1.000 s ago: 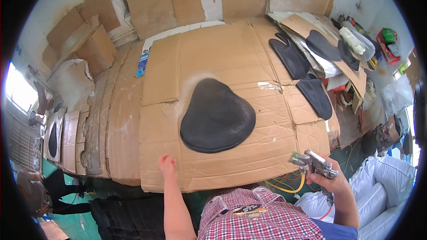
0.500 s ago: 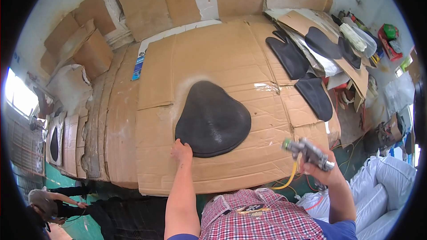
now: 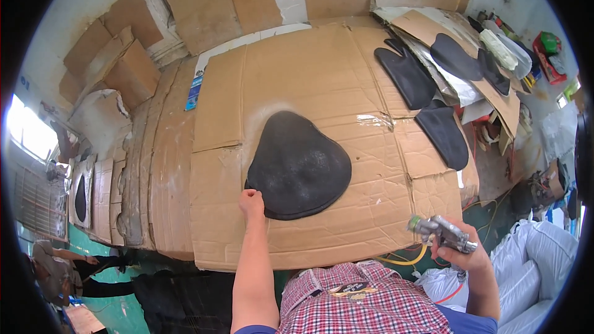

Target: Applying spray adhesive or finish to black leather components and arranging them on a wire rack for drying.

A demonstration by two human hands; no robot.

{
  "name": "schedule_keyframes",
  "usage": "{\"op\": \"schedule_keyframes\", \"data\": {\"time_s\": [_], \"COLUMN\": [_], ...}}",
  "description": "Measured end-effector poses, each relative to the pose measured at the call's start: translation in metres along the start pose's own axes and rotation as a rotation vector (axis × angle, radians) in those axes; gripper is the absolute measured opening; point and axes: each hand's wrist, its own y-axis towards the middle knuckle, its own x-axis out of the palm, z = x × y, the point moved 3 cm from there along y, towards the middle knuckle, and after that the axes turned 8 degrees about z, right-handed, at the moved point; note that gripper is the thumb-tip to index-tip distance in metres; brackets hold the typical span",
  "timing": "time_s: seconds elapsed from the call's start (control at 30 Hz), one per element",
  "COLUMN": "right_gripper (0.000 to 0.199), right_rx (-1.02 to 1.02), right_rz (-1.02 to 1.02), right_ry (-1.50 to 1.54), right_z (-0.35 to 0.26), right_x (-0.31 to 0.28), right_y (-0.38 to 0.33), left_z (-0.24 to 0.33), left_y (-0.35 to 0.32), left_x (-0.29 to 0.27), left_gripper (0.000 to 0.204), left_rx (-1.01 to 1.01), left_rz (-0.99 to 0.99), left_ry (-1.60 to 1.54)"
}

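A black, rounded-triangular pad (image 3: 300, 164) with a raised rim lies on the cardboard-covered table, its narrow end pointing away from me. At its near left edge, my left hand (image 3: 252, 204) is closed, the fingertips pinched at the pad's rim. A metal spray gun (image 3: 442, 232) is gripped in my right hand (image 3: 467, 253), off the table's near right edge. The gun's nozzle faces left, toward the pad but well apart from it. A yellow hose (image 3: 405, 261) shows just below the gun.
Several black mitt-shaped pieces (image 3: 405, 77) lie at the table's far right, by stacked cardboard sheets (image 3: 504, 108). White sacks (image 3: 516, 284) stand at the lower right. Another person (image 3: 55, 269) is at the lower left. A cardboard box (image 3: 131, 71) sits at the back left.
My right hand has moved the spray gun a little right and down. My left fingers have curled in at the pad's rim. The other person has shifted.
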Motion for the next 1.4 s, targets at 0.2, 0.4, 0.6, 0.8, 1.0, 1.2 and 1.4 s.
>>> {"op": "schedule_keyframes", "data": {"time_s": [0.2,0.4,0.6,0.8,1.0,1.2,1.4], "right_gripper": [0.055,0.055,0.057,0.052,0.035,0.014,0.024], "right_rx": [-0.132,-0.006,0.022,0.041,0.249,0.616,0.614], "right_rz": [0.183,0.054,-0.029,-0.386,-0.496,-0.42,-0.412], "right_ry": [0.041,0.022,0.135,-0.106,0.112,0.392,0.379], "right_z": [-0.008,0.003,0.028,0.09,0.182,0.202,0.194], "right_x": [0.01,-0.006,0.019,0.077,0.17,0.191,0.189], "right_y": [0.024,0.012,0.062,0.147,0.261,0.287,0.287], "left_z": [-0.015,-0.013,0.01,0.091,0.176,0.211,0.217], "left_y": [-0.007,-0.027,-0.025,0.0,0.015,0.048,0.063], "left_x": [0.007,0.007,0.01,0.027,0.04,-0.002,-0.142], "left_gripper": [0.038,0.039,0.041,0.036,0.025,0.018,0.034], "left_rx": [-0.475,-0.511,-0.454,-0.368,-0.343,-0.277,-0.004], "left_rz": [-0.007,-0.194,-0.283,-0.442,-0.51,-0.456,-0.663], "left_ry": [-0.559,-0.565,-0.544,-0.786,-0.939,-1.242,-1.674]}}
